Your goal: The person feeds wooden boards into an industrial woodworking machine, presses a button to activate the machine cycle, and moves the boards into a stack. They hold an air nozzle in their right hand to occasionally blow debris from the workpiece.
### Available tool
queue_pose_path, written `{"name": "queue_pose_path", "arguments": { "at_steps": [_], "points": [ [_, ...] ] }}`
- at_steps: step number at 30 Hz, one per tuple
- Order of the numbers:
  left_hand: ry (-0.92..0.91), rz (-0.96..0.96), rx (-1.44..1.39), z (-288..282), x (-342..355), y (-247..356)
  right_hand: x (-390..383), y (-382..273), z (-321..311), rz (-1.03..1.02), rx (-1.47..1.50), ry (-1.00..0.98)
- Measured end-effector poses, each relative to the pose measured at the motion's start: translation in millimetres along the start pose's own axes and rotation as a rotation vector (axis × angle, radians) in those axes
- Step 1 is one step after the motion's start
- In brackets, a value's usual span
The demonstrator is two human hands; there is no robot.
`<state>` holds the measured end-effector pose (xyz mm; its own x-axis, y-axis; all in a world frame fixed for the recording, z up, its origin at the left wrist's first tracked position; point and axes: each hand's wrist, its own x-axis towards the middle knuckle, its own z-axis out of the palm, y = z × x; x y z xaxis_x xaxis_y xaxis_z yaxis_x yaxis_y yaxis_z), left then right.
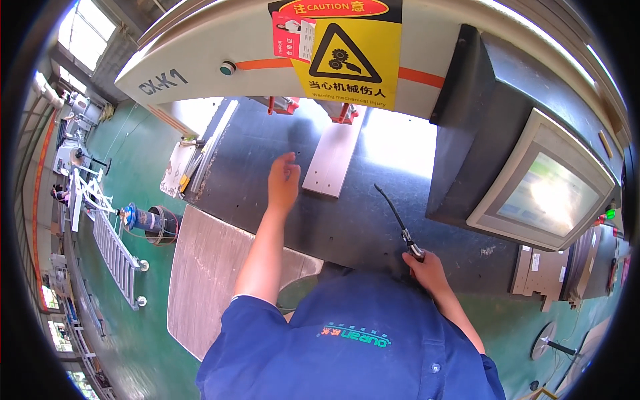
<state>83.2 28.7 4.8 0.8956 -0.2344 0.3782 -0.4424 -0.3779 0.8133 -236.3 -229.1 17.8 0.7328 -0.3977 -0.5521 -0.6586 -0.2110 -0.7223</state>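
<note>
My left hand (283,185) hovers over the dark metal worktable (247,167), left of a pale board (328,163) with small holes; its fingers are loosely bent and apart, holding nothing. The board's far end lies at one of the red-and-silver clamps (343,115) under the machine's overhead beam (200,73). My right hand (425,267) is closed around the handle of a black-and-silver air blow gun (413,243), whose long thin nozzle points forward and left, to the right of the board.
A dark housing with a tilted screen (533,187) stands at right. Below left is a wooden panel (207,280). Tools and strips (193,167) lie on the table's left end. A bucket (163,227) and white rack (110,247) stand on the green floor; brown boards (540,273) are at far right.
</note>
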Motion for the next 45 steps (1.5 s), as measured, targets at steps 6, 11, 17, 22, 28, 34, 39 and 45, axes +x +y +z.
{"name": "queue_pose_path", "arguments": {
  "at_steps": [6,11,17,22,28,34,39,45],
  "points": [
    [0.159,0.089,-0.04,-36,36,74,-2,0,-2,-0.043,0.003,-0.015],
    [-0.254,0.089,0.24,-29,22,51,-3,-5,-3,-0.004,0.044,-0.036],
    [-0.649,0.239,0.476,0,-12,-2,-7,-4,-3,-0.006,0.041,-0.033],
    [-0.608,0.136,0.461,11,-13,1,-7,-3,-4,0.017,0.041,-0.026],
    [-0.614,0.138,0.444,16,-15,8,-2,1,-4,0.048,0.072,-0.009],
    [-0.607,0.155,0.431,14,-16,13,0,4,-4,0.034,0.046,-0.022],
    [-0.581,0.135,0.442,16,-18,6,0,0,-4,0.052,0.051,-0.034],
    [-0.574,0.135,0.438,15,-18,3,1,0,-2,0.048,0.017,-0.029]
  ]
}}
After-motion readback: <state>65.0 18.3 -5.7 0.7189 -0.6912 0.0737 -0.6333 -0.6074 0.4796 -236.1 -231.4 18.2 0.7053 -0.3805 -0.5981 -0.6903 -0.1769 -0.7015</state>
